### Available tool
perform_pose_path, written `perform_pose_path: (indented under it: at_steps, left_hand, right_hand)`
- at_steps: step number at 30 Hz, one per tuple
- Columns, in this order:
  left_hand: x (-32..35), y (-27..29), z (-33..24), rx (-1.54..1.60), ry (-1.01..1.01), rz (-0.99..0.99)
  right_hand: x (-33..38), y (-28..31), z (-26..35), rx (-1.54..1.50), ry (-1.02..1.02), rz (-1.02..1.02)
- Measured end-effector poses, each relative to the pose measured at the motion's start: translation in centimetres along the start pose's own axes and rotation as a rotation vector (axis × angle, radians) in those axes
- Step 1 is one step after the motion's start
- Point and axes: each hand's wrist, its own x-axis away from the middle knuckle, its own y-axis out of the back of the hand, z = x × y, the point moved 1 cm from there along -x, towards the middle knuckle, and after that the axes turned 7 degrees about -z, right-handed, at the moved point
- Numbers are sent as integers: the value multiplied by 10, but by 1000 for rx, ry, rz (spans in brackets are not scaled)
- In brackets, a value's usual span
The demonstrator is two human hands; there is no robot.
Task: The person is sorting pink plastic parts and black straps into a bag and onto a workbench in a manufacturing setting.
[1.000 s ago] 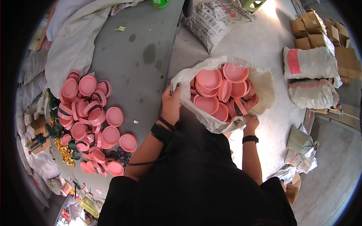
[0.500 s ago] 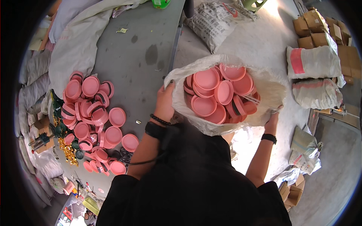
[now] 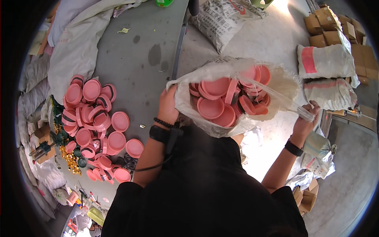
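Note:
A white woven sack stands wide-mouthed before me, holding many round pink plastic lids. My left hand is closed on the left side of its rim. Off to the right, my right hand grips the end of a clear plastic strip. The strip stretches taut from among the lids across the sack's right side. More pink lids, some with dark bands, are heaped on the grey table to the left.
Gold pieces and dark green parts lie by the heap. A full printed sack rests on the floor beyond the table edge. At right are white sacks and cardboard boxes.
My right hand has let go of the sack's right rim and moved outward, drawing the clear strip from the lids. Several lids in the sack have shifted. My left hand keeps its hold.

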Motion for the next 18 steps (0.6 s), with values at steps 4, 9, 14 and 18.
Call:
perform_pose_path:
  at_steps: [4,9,14,18]
  left_hand:
    - [1,-3,-1,25,19,-20]
    - [4,1,1,128,43,-86]
    - [4,2,8,66,24,-110]
    - [11,2,7,79,26,-84]
  right_hand:
    - [2,-51,52,322,-114,44]
    - [-6,-71,66,603,44,112]
    - [-56,-67,34,581,85,-4]
    - [-103,-69,-5,591,186,29]
